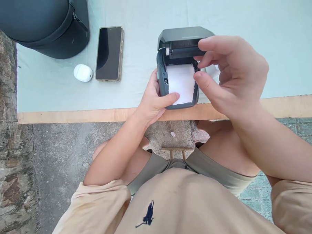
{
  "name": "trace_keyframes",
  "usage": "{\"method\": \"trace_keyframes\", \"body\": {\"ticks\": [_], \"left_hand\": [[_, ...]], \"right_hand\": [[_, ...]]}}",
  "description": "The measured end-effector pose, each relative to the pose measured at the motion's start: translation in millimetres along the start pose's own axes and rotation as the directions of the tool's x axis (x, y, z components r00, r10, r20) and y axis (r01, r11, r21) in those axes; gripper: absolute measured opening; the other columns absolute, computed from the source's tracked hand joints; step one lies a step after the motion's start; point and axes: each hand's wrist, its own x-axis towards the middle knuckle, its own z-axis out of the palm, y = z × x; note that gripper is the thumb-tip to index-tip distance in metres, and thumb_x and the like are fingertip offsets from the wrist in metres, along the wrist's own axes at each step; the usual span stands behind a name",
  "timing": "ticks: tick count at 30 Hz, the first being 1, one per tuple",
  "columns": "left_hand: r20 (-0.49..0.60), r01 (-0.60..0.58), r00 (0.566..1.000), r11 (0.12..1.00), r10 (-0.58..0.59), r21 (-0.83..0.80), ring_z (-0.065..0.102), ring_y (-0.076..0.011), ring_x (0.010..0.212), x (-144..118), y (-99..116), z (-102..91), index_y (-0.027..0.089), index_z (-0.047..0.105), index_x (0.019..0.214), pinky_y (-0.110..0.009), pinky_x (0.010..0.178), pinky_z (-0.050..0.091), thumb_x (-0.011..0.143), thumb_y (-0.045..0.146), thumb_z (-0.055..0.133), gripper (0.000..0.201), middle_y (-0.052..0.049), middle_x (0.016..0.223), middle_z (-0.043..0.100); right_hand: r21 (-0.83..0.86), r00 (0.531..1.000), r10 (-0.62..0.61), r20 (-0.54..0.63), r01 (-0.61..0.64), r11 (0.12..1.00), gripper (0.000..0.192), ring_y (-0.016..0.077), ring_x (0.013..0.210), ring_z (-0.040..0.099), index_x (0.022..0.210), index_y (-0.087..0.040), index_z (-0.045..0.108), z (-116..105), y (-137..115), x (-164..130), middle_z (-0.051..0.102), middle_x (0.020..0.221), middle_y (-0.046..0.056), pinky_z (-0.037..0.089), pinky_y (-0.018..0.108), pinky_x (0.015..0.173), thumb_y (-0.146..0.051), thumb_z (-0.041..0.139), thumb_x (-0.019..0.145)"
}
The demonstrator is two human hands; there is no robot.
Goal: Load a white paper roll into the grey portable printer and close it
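No readable text, number or brand name shows anywhere — the small printer [181,66], the dark phone [109,53] screen and the white paper roll [181,82] are all blank. The only sign is a small dark embroidered emblem [147,214] on the beige shirt [175,206] — a figure without letters.

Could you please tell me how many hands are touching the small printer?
2. The left hand grips the printer from its left side, thumb on the paper roll; the right hand reaches in at its right edge.
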Motion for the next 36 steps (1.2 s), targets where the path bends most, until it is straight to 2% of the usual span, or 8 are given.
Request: {"method": "trace_keyframes", "body": {"ticks": [3,6,11,14,16,19,25,36], "left_hand": [[0.026,-0.041,0.999,0.999,0.041,0.028,0.059,-0.0415,0.152,-3,0,2.9,0.033,0.031,0.160,-0.052,0.118,0.058,0.060,0.046,0.101,0.124,-0.009,0.141,0.071],[0.039,-0.025,0.999,0.999,0.024,0.030,0.059,-0.0408,0.152,-5,1,4.4,0.036,0.014,0.170,-0.049,0.117,0.058,0.060,0.049,0.102,0.141,-0.011,0.150,0.067],[0.019,-0.005,1.000,1.000,0.005,0.014,0.062,-0.0367,0.150,-6,3,5.0,0.043,0.028,0.165,-0.046,0.114,0.061,0.069,0.060,0.095,0.118,-0.004,0.152,0.066],[0.025,-0.024,0.999,0.999,0.023,0.041,0.063,-0.0364,0.149,-2,-2,0.8,0.040,0.026,0.166,-0.045,0.115,0.060,0.075,0.057,0.093,0.114,-0.006,0.149,0.067],[0.057,-0.057,0.997,0.997,0.054,0.059,0.062,-0.0376,0.149,6,-11,-6.7,0.037,0.018,0.168,-0.048,0.116,0.059,0.076,0.059,0.091,0.120,-0.009,0.153,0.064],[0.177,-0.112,0.979,0.991,0.098,0.073,0.066,-0.0416,0.141,22,-29,-22.1,0.035,-0.001,0.168,-0.051,0.109,0.062,0.052,0.066,0.101,0.158,-0.015,0.155,0.060],[0.248,-0.190,0.956,0.974,0.155,0.124,0.057,-0.0411,0.153,32,-38,-34.5,0.037,0.001,0.166,-0.055,0.119,0.055,0.062,0.068,0.094,0.143,-0.015,0.165,0.052],[0.195,-0.129,0.976,0.978,0.096,0.163,0.069,-0.0374,0.135,23,-29,-24.6,0.037,-0.008,0.167,-0.049,0.107,0.060,0.060,0.069,0.092,0.150,-0.012,0.148,0.063]], "right_hand": [[-0.062,0.997,-0.073,-0.009,0.072,0.995,0.038,0.0231,0.102,0.072,0.129,-0.031,0.067,-1,0,2,0.075,0.114,0.004,0.064,0.042,0.087,-0.029,0.071,0.092],[-0.195,0.993,-0.093,0.074,0.106,0.975,0.042,0.0285,0.117,0.067,0.131,-0.033,0.064,-5,0,3,0.072,0.123,0.006,0.061,0.046,0.093,-0.028,0.074,0.090],[-0.239,0.983,-0.060,0.176,0.102,0.966,0.042,0.0314,0.127,0.063,0.133,-0.033,0.061,-10,1,4,0.068,0.128,0.008,0.059,0.049,0.100,-0.030,0.072,0.093],[-0.198,0.984,-0.122,0.127,0.145,0.969,0.042,0.0287,0.120,0.064,0.137,-0.035,0.060,-9,3,4,0.068,0.124,0.006,0.061,0.046,0.094,-0.031,0.070,0.096],[-0.141,0.989,-0.138,0.056,0.145,0.979,0.047,0.0255,0.113,0.065,0.143,-0.035,0.057,-8,6,4,0.066,0.126,0.006,0.062,0.042,0.087,-0.034,0.068,0.098],[-0.089,0.998,-0.061,-0.019,0.060,0.994,0.050,0.0212,0.108,0.065,0.149,-0.038,0.057,-6,10,4,0.061,0.124,0.005,0.063,0.036,0.080,-0.040,0.069,0.101],[-0.088,1.000,-0.005,-0.005,0.005,0.996,0.019,0.0207,0.101,0.065,0.119,-0.037,0.077,-4,13,0,0.060,0.098,0.005,0.063,0.033,0.074,-0.035,0.072,0.100],[-0.083,0.997,0.041,0.067,-0.036,0.996,0.019,0.0216,0.092,0.069,0.106,-0.034,0.078,-8,8,-3,0.067,0.094,0.005,0.060,0.036,0.063,-0.025,0.078,0.090]]}}
